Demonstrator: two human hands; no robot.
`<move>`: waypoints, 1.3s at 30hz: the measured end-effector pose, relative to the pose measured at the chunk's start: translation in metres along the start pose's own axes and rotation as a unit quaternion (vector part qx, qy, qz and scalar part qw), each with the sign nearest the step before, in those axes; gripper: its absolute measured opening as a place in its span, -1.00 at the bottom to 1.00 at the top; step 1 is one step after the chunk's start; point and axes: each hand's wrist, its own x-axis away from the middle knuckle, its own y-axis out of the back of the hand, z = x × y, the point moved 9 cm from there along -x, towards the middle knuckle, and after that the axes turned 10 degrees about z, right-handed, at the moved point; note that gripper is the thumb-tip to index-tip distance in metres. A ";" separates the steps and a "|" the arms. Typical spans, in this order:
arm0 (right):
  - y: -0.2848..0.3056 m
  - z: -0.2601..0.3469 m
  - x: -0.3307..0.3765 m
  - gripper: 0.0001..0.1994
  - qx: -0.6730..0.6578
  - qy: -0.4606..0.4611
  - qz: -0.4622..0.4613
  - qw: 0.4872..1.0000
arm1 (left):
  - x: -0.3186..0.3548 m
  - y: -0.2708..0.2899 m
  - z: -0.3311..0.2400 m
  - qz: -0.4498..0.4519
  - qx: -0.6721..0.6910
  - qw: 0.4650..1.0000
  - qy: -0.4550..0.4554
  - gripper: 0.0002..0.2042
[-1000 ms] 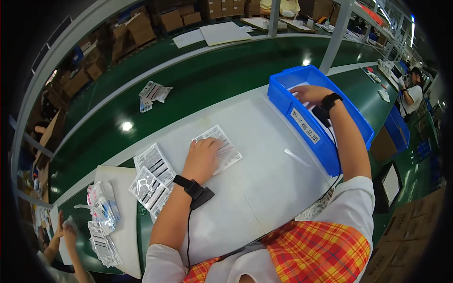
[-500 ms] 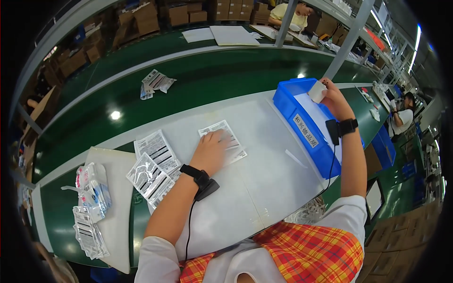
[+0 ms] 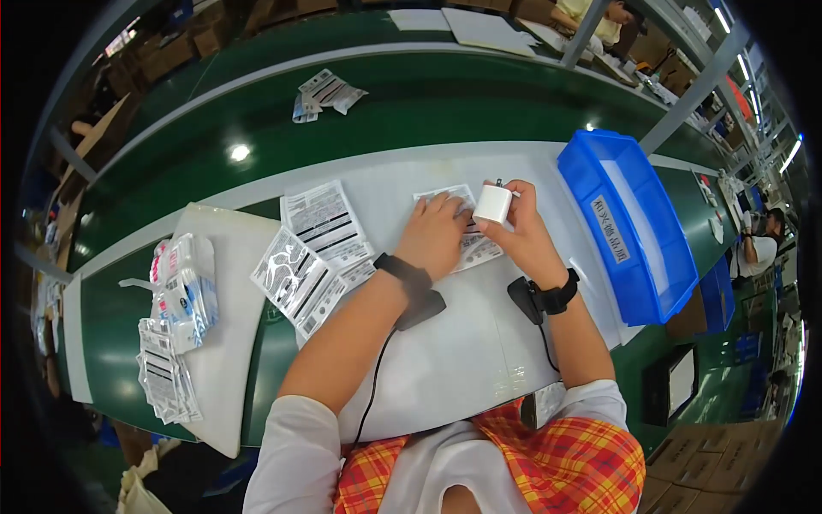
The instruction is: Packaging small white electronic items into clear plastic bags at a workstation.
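Note:
Between the fingers and thumb of my right hand (image 3: 528, 231) is a white power adapter (image 3: 493, 204), its metal prongs pointing up and away. My left hand (image 3: 434, 236) rests on a printed white pouch (image 3: 482, 250), fingers apart over its left part and covering much of it. The adapter is held just above the pouch's right side. Left of my left hand, several more printed pouches (image 3: 323, 224) overlap on the white work mat (image 3: 454, 343).
A blue bin (image 3: 655, 244) with a white lining stands to the right. Further left, a plastic packet (image 3: 186, 287) and stacked pouches (image 3: 163, 377) lie on a white board (image 3: 229, 343). Crumpled pouches (image 3: 330, 92) lie on the green surface beyond. A co-worker (image 3: 604, 21) sits at the far right.
My right hand has come out of the blue bin to the left, bringing the white adapter over the pouch. My left hand has stayed at the pouch. The view has shifted.

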 end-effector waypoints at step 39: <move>0.037 0.013 0.023 -0.65 0.027 0.015 -0.098 0.995 | 0.002 -0.001 0.044 -0.131 0.597 0.787 0.081 -0.61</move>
